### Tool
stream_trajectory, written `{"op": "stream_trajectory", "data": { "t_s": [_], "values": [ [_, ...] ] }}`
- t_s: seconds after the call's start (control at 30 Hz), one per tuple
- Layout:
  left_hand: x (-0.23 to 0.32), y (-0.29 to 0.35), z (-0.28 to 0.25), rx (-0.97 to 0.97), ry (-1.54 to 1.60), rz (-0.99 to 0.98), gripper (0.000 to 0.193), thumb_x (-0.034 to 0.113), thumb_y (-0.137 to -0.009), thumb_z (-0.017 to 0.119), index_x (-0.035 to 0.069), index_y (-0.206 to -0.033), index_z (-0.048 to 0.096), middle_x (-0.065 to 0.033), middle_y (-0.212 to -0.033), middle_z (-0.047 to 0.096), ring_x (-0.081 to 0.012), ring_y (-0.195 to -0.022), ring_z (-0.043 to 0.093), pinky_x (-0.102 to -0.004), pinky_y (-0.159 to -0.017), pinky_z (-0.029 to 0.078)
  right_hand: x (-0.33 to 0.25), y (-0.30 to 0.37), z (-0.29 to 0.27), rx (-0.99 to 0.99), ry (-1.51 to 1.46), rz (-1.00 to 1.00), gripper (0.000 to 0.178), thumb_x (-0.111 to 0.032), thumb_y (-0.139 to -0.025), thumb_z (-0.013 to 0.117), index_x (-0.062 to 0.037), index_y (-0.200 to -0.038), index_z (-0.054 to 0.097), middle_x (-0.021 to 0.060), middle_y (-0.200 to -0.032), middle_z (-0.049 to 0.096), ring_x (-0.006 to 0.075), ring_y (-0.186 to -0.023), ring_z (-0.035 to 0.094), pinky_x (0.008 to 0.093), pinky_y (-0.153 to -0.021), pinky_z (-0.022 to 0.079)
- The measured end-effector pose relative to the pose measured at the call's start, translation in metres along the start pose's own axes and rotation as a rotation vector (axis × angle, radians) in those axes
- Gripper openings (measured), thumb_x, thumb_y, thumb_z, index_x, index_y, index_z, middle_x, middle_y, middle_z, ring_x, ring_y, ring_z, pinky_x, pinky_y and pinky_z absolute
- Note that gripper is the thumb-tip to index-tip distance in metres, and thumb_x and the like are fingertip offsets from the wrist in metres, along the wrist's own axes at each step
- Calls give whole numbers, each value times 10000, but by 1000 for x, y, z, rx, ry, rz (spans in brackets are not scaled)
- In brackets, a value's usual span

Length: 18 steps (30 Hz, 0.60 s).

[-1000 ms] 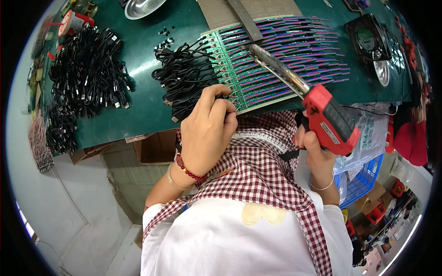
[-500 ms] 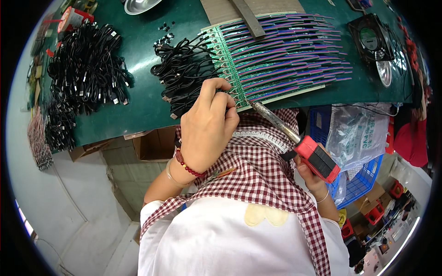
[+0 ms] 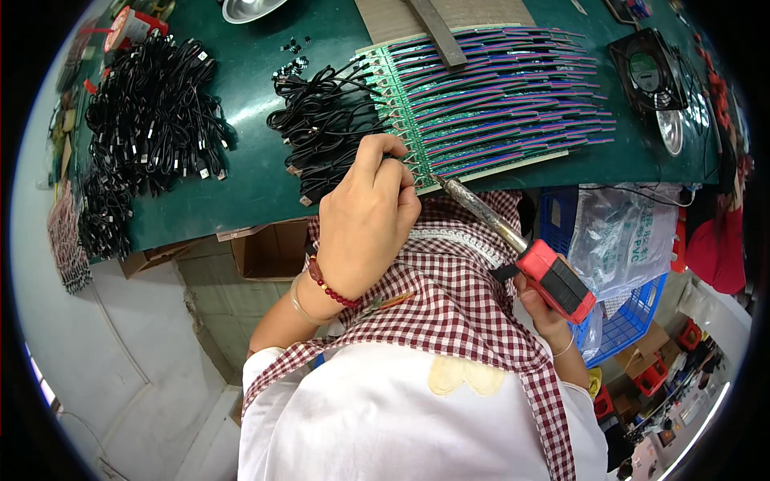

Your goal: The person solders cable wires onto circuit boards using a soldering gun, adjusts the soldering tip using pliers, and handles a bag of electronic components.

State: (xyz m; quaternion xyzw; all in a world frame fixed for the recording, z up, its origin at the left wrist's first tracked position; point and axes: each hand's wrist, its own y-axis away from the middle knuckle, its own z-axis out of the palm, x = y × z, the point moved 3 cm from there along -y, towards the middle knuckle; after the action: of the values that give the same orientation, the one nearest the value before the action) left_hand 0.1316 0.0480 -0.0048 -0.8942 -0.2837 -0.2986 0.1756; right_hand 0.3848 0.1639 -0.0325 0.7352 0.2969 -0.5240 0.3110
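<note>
My left hand point(image 3: 365, 220) is pinched at the near left corner of a green circuit board panel point(image 3: 399, 100); what its fingertips hold is hidden. My right hand point(image 3: 544, 311) grips the red and black handle of a soldering iron point(image 3: 486, 215). The iron slants up and left, its tip at the panel's near edge, just right of my left fingers. Thin multicoloured wires point(image 3: 513, 108) run rightward from the panel in rows. Black cables point(image 3: 325, 120) fan out on its left, their bare ends meeting the panel's edge.
A flat metal bar point(image 3: 437, 36) lies across the panel's far side. Far left is a large heap of black cables point(image 3: 152, 112). A small fan point(image 3: 648, 70) stands at the right, and a metal dish point(image 3: 250, 8) at the back. Below the table's right side sits a blue crate point(image 3: 630, 321).
The view has shifted slightly, so table things appear a little lower and to the right. Both hands keep nearly the same pose, and the iron's tip stays at the panel's near edge.
</note>
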Motion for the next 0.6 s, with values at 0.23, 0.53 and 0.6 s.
{"op": "stream_trajectory", "data": {
  "t_s": [0.23,0.53,0.6],
  "values": [
    [0,0,0,-11,-9,1,126,12,-713,641,25,-792,544,-52,-1057,562,-239,-628,592,-344,-551,479,-12,-13,1,-86,197,-134,334,-209,-732,749,6,-950,615,68,-782,634,163,-641,611,263,-590,465],
    [0,-1,-1,-9,14,4,120,11,-713,640,23,-784,544,-49,-1053,558,-230,-594,576,-341,-540,470,25,13,-9,-31,128,-45,387,-253,-735,760,14,-978,619,81,-802,636,182,-647,617,287,-595,475],
    [0,-1,0,-13,5,0,120,11,-712,640,23,-784,544,-49,-1053,557,-230,-593,576,-342,-540,470,22,12,-9,-29,118,-9,407,-274,-743,760,15,-994,622,86,-820,640,182,-653,620,284,-598,475]
  ]
}}
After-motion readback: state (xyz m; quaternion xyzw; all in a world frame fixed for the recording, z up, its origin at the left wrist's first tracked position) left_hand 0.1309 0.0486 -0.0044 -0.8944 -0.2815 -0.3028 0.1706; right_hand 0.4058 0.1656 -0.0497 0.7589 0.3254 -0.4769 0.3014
